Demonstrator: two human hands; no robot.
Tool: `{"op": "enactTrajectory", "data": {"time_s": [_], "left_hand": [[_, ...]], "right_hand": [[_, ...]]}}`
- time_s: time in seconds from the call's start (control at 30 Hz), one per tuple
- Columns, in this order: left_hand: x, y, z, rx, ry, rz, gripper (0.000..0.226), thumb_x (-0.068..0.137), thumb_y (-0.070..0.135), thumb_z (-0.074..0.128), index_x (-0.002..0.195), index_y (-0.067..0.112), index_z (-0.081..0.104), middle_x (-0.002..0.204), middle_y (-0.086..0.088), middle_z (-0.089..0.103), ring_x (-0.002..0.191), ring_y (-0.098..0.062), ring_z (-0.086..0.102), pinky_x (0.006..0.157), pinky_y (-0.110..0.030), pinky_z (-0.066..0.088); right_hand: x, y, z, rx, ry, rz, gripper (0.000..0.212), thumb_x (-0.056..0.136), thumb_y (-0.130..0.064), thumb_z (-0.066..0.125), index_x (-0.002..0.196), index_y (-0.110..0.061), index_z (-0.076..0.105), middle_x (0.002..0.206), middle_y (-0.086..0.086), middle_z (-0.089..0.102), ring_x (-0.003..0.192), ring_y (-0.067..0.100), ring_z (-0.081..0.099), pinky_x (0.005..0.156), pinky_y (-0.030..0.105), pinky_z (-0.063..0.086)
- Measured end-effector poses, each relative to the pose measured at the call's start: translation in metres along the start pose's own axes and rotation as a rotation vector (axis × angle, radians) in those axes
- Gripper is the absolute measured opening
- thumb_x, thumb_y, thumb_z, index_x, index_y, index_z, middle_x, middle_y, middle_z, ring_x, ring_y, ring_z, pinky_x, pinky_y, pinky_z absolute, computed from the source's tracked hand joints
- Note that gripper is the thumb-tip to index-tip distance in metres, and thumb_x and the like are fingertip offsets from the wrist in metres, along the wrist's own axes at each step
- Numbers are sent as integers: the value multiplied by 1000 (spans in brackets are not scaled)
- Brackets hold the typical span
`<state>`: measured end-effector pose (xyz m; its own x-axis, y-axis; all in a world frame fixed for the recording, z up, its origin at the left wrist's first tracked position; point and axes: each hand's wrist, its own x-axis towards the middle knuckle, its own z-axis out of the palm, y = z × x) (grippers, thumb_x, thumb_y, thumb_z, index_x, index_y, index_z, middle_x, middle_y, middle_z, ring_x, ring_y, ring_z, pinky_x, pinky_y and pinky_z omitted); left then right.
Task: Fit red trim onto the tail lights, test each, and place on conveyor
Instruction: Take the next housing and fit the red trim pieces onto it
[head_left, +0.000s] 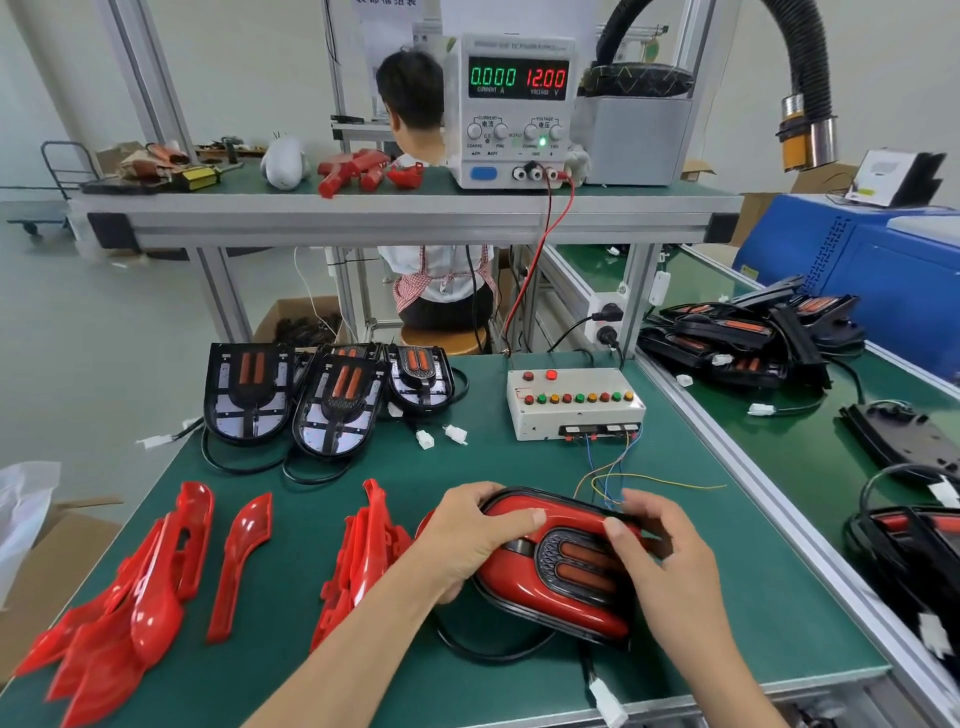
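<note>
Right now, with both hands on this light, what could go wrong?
1. The tail light is tilted, held between the left hand and right hand; uneven pressing may leave the red trim unseated.
2. Its cable loops under the light and the white connector lies at the table edge; it may snag when lifted.
3. The loose thin wires from the test box lie close behind the light.

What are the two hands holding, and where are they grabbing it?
Both hold one tail light with red trim on it. The left hand grips its left end, thumb on top. The right hand grips its right edge, fingers curled over.
</note>
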<state>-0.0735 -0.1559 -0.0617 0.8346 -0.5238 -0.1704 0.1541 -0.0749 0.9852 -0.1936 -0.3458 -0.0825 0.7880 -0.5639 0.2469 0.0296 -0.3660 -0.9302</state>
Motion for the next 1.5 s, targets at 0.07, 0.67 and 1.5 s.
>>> {"op": "enactTrajectory", "data": {"time_s": [0.07,0.67,1.5], "left_hand": [[-1,0,-3,-16,1,-10,55,56,39,93,101,14,76,95,-11,79,86,-29,77,75,-40,63],[-7,-2,-3,-57,-10,-20,57,58,38,96,104,13,75,99,-13,79,92,-34,76,87,-51,61],[-3,10,1,-193,129,-181,17,92,24,74,79,14,71,72,-4,73,61,-15,68,58,-26,54]], "right_hand": [[-4,1,3,118,6,86,27,90,-41,70,116,-47,64,112,-22,69,106,-1,64,92,27,50],[-7,-7,22,753,-28,448,28,96,-27,61,122,-27,71,113,15,75,97,38,74,70,50,61],[-8,-15,24,807,42,495,24,100,-18,59,118,-23,72,106,15,76,88,36,76,63,50,61]]}}
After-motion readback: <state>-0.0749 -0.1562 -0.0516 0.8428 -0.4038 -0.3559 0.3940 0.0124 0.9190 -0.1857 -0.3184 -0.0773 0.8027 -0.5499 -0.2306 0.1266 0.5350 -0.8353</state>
